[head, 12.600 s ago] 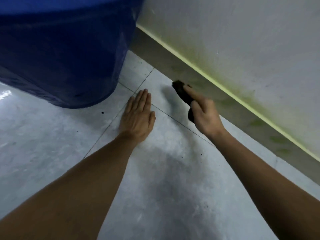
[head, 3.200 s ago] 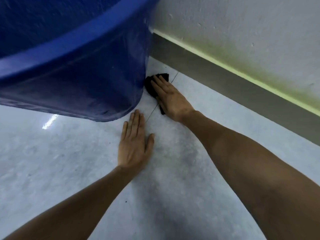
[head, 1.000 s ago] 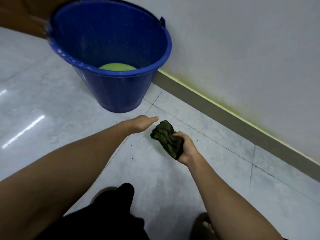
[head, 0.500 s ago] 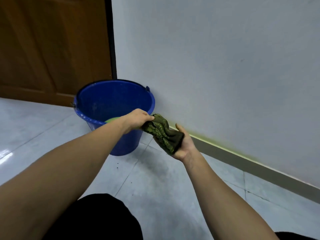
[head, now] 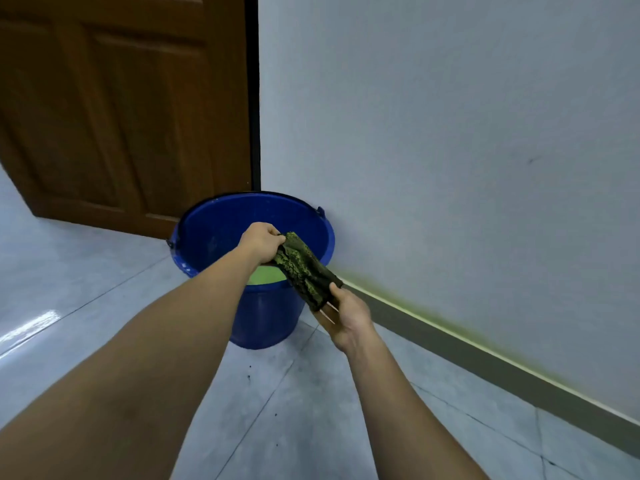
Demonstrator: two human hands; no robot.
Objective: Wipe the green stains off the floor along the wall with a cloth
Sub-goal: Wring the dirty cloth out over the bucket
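Hands meet near the centre of the frame, stretching a dark, green-stained cloth (head: 304,271) between them above the near rim of a blue bucket (head: 263,317). The left hand (head: 260,241) grips the cloth's upper end, its fingers curled tightly round the fabric. The right hand (head: 346,317), lower and to the right, holds the other end with the thumb pressed on top and the fingers wrapped underneath, only their tips showing. Pale green liquid (head: 265,274) lies inside the bucket, which stands on the grey tiled floor (head: 311,410) just beside the white wall (head: 450,150). Along the lower right, a yellow-green stain (head: 443,323) tints the wall's foot and the top edge of the grey skirting (head: 485,368). A brown wooden door (head: 121,109) fills the upper left.
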